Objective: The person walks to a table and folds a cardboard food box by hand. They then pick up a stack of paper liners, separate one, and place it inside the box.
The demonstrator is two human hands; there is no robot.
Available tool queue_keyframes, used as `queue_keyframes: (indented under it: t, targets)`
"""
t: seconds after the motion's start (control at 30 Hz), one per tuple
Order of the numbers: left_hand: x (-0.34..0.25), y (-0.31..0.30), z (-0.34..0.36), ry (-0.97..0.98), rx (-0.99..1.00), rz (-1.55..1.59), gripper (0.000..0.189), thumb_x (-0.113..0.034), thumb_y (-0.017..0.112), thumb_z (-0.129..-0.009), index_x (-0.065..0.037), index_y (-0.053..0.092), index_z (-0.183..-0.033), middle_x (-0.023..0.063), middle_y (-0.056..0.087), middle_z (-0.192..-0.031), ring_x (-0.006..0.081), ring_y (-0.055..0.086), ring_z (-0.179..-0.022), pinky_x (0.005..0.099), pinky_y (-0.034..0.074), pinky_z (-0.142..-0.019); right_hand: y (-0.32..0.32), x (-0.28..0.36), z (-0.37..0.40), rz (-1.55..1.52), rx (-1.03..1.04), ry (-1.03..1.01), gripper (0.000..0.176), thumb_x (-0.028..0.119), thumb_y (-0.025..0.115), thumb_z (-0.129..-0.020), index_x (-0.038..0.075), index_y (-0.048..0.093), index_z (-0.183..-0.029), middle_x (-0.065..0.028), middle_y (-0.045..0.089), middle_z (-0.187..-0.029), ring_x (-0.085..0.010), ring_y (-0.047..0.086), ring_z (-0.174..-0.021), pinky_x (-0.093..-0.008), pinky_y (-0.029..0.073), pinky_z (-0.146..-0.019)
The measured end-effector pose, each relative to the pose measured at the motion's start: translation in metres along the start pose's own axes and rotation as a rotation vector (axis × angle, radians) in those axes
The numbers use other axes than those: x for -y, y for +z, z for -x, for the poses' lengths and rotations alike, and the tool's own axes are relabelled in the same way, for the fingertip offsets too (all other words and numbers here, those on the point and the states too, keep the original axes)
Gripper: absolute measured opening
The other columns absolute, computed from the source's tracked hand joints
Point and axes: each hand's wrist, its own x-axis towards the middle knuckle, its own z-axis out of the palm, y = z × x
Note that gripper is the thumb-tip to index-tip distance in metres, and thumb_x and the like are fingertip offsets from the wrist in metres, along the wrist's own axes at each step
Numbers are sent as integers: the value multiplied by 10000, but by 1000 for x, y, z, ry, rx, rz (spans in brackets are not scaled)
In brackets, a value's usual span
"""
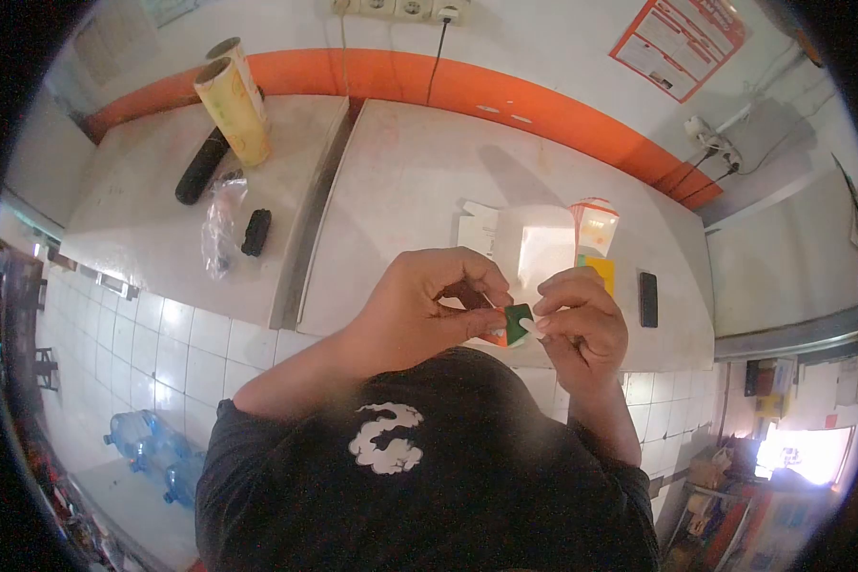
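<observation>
My left hand (439, 297) is closed on a small green and orange packet-like piece (517, 322), held in front of my chest over the table's near edge. Thumb and fingers pinch it from the left; its exact kind is too small to make out. My right hand (584, 324) is closed too, pinching a small white strip (532, 328) that lies against the green face. Just beyond my hands, an opened white carton (547, 250) lies on the white table (400, 172). An orange and white box flap (596, 227) and a yellow piece (598, 274) are beside it.
A black phone (648, 299) lies at the right. On the left table are yellow film rolls (233, 110), a black cylinder (202, 167), a clear plastic bag (223, 227) and a small black object (255, 233). A gap (316, 210) separates the tables. Blue water jugs (153, 448) lie on the floor.
</observation>
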Motion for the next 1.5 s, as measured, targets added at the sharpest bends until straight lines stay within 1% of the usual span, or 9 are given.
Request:
queue_keyframes:
  t: [0.3, 0.4, 0.6, 0.8, 0.93, 1.03, 1.13, 1.37, 1.5]
  targets:
    - [5, -2, 1, -11, 110, -22, 266, 54, 805, -884, -5, 670, -1106, 81, 732, -1032, 155, 737, -950, 282, 634, -847, -4, 3, -7, 25, 193, -28, 247, 8, 805, -773, 119, 703, -968, -35, 736, -978, -250, 713, -977, -371, 504, -888]
    - [-1, -7, -1, -18, 216, -228, 342, -37, 886, -822, -49, 698, -1108, 85, 724, -1008, 196, 745, -914, 331, 626, -827, 0, -1, 9, -394, 336, 570, 282, -12, 786, -809, 95, 680, -1047, -69, 727, -985, -215, 706, -992, -334, 522, -870]
    - [8, -2, -5, 415, 186, -709, 329, -286, 929, -744, -132, 754, -976, 63, 699, -956, 257, 698, -878, 421, 510, -831, 0, -16, 16, -551, 334, 862, 245, 60, 778, -866, 68, 669, -1085, -108, 710, -1064, -224, 703, -992, -362, 538, -881]
    - [24, -13, -6, 391, 133, -1005, 323, -300, 921, -733, -126, 749, -945, 52, 718, -933, 259, 693, -911, 419, 507, -836, -4, -13, 0, 210, 541, 65, 359, 292, 777, -884, 80, 736, -1172, -149, 728, -1054, -353, 687, -913, -460, 534, -821]
    - [34, 1, -13, 388, -110, -770, 279, -288, 899, -779, -113, 758, -944, 68, 732, -924, 286, 701, -897, 440, 530, -834, -4, -14, -5, 546, 840, 291, 329, 333, 689, -936, 111, 795, -1154, -117, 749, -931, -360, 685, -900, -498, 535, -810]
    - [30, 11, -20, 217, -293, -744, 199, -254, 847, -850, -100, 765, -945, 89, 735, -902, 304, 702, -894, 433, 543, -825, -19, -35, 24, 317, 467, 334, 293, 314, 671, -959, 99, 796, -1115, -118, 744, -885, -356, 696, -849, -484, 546, -798]
    - [33, 13, -27, 200, 136, -901, 196, -225, 801, -898, -79, 775, -1026, 111, 739, -904, 306, 711, -901, 424, 552, -813, -31, -53, 39, 15, 310, 288, 263, 278, 658, -986, 79, 787, -1099, -141, 733, -861, -352, 705, -794, -453, 558, -759]
    - [51, 70, -73, 143, -18, -764, 323, -246, 759, -926, -54, 733, -1184, 173, 748, -955, 375, 716, -912, 463, 556, -811, -69, -92, 75, -157, 22, 385, 200, 197, 689, -991, 34, 758, -1082, -139, 734, -859, -312, 719, -753, -396, 559, -677]
    - [93, 94, -94, -115, 350, -968, 366, -225, 693, -960, -29, 685, -1268, 227, 744, -1065, 386, 722, -1014, 439, 561, -891, -95, -121, 112, -391, -1, 694, 279, 203, 725, -966, 14, 706, -1170, -170, 740, -970, -309, 733, -878, -396, 572, -719]
